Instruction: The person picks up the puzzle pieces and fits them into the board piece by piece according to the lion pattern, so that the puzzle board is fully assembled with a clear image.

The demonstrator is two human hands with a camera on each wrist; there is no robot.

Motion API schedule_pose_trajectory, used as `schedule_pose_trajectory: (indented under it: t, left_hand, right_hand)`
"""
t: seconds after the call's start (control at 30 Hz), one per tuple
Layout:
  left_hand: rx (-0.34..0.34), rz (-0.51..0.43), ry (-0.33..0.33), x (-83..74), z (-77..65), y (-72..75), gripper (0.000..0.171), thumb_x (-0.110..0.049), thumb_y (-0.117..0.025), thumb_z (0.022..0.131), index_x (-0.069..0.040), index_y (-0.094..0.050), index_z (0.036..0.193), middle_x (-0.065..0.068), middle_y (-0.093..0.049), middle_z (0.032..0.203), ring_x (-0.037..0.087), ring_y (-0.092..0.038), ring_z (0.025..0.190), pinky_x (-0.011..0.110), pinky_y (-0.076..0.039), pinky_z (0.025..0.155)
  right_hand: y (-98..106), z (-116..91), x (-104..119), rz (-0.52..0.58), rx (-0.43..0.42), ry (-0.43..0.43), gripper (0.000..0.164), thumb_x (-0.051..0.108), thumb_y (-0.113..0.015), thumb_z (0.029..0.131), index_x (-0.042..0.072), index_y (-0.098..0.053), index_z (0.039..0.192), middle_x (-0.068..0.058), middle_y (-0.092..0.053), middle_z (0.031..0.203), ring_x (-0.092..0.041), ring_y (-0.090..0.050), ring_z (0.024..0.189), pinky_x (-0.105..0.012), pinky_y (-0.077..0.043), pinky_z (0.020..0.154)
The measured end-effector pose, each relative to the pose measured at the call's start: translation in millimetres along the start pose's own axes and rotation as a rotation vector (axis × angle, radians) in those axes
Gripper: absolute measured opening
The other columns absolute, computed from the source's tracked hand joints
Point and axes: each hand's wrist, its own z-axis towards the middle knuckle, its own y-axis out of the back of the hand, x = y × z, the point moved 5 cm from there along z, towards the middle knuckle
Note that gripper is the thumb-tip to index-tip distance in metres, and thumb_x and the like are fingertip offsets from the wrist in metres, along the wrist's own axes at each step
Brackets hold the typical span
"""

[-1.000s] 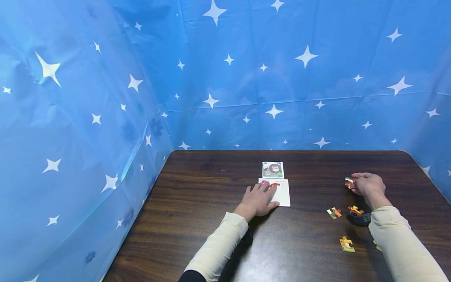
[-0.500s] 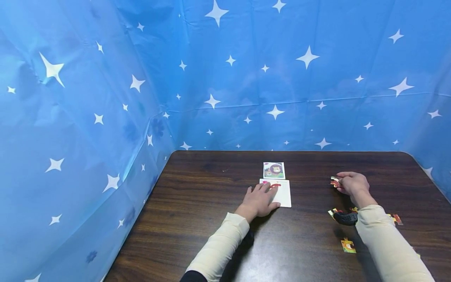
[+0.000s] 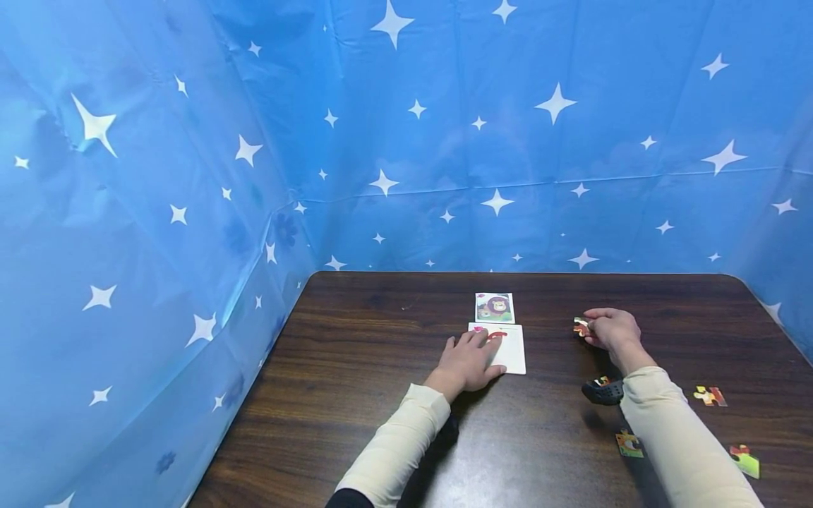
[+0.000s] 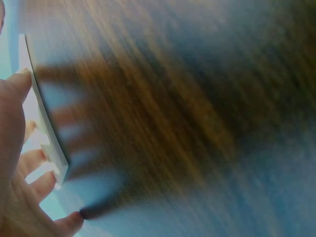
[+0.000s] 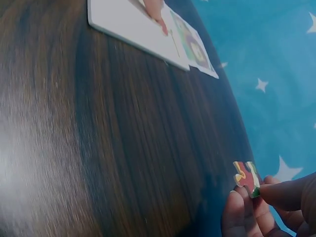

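At the middle of the table [image 3: 356, 353], left hand [image 3: 466, 367]: spread wide, resting on the white board [image 3: 511, 356], covering part of a red print.
Left wrist view: adds the board's pale, thick side and one fingertip [image 4: 73, 223] on the table just beside it, both unclear from the head.
Right hand [image 3: 612, 331]: at 3 o'clock from the board, well apart; narrowed to a pinch on a puzzle piece [image 3: 581, 327].
Right wrist view: adds the thumb against the puzzle piece, with red, yellow and green patches plain to see; clearance above the table, cannot tell.
Lion card [image 3: 495, 308]: at 12 o'clock from the board, just beyond it; touching or apart, cannot tell.
Loose pieces, head view only: from the right hand, yellow-red piece [image 3: 709, 396] at 4 o'clock, green-red piece [image 3: 746, 462] between 4 and 5, orange-green piece [image 3: 629, 444] at 6, half-hidden piece [image 3: 601, 380] also at 6, nearer, partly behind the dark wrist device [image 3: 602, 394].
Sleeves: cream on both arms.
Starry curtain [image 3: 432, 141]: at 12 o'clock beyond the table, also at 9.
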Motion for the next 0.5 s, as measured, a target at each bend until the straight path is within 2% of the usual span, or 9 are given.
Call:
schedule_pose_trajectory:
  t: [0.17,0.37,0.5]
  left_hand:
    - [-0.011,0.001,-0.002,0.0,-0.6,1.0,0.064,-0.061,-0.041,0.102,-0.036,-0.030,0.160,-0.005,-0.029,0.167,0.022,-0.031,0.152,0.054,-0.031,0.120]
    - [-0.019,0.007,-0.002,0.0,-0.9,2.1,0.064,-0.062,-0.041,0.102,-0.036,-0.031,0.160,-0.005,-0.030,0.166,0.021,-0.033,0.151,0.053,-0.033,0.120]
    - [-0.017,0.008,-0.002,0.5,-0.1,-0.1,0.064,-0.063,-0.040,0.102,-0.036,-0.030,0.160,-0.006,-0.030,0.166,0.021,-0.032,0.151,0.053,-0.032,0.120]
  right_hand:
    - [-13.1,-1.4,4.4,0.004,0.013,0.010,0.040,-0.007,-0.047,0.095,-0.009,-0.058,0.134,-0.013,-0.063,0.100,-0.004,-0.062,0.066,-0.022,-0.059,0.064]
    - [-28.8,-3.9,7.6,-0.003,0.032,-0.005,0.038,-0.004,-0.047,0.098,-0.007,-0.059,0.134,-0.016,-0.061,0.110,-0.005,-0.062,0.067,-0.023,-0.060,0.066]
    - [-41.4,-5.8,9.2,0.009,0.047,0.001,0.036,-0.005,-0.048,0.097,-0.008,-0.060,0.131,-0.015,-0.062,0.105,-0.004,-0.062,0.067,-0.023,-0.060,0.065]
